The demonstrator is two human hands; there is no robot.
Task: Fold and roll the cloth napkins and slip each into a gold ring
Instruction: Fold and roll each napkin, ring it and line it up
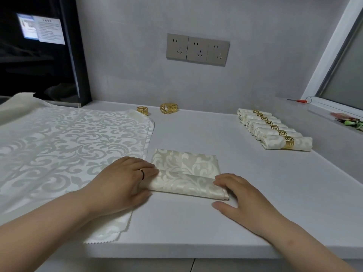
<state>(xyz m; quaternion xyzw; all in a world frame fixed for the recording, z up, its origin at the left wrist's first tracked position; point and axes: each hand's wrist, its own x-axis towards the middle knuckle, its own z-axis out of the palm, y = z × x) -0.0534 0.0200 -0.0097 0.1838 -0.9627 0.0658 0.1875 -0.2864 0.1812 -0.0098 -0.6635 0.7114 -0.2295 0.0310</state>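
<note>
On the white counter (196,222), far left, a stack of flat napkins (68,146) lies spread, its near corner under the left forearm. The left hand (121,179) curls fingers and thumb round the left end of the folded napkin (186,173), which is partly rolled from its near edge. Behind, near the wall, stand two loose gold rings (169,108). The right hand (233,195) presses relaxed fingertips on the roll's right end, with the thumb apart on the counter. A row of ringed rolls (275,130) lies well apart at right.
</note>
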